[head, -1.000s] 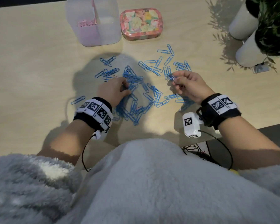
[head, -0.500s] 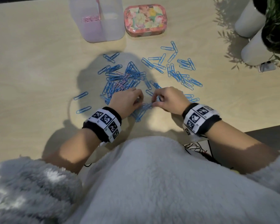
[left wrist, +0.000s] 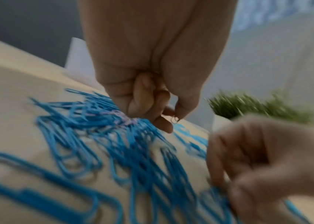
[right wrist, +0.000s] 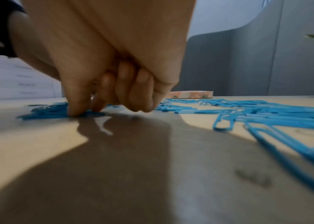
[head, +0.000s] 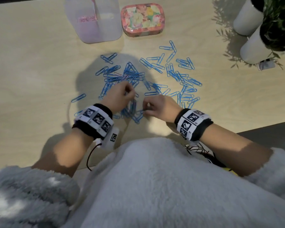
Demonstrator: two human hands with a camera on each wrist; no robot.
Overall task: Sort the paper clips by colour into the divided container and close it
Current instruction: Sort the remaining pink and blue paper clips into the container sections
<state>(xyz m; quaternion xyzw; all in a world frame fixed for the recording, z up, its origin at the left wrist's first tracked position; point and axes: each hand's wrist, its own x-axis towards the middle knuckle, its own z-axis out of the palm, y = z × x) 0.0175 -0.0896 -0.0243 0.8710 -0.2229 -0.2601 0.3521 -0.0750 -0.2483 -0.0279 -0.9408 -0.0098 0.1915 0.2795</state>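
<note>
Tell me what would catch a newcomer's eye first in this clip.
The sprawl of blue paper clips across the middle of the wooden table, with the left hand and right hand working at its near edge. Behind it stand the translucent divided container, pink clips in its left compartment, and a floral tin to its right.

The blue clips cover the middle of the table, so a hand cannot touch the wood there without meeting them. At the far edge the container and the tin stand side by side, almost touching, with only a narrow gap. Two pots stand at the far right. The left and near right parts of the table are bare wood.
</note>
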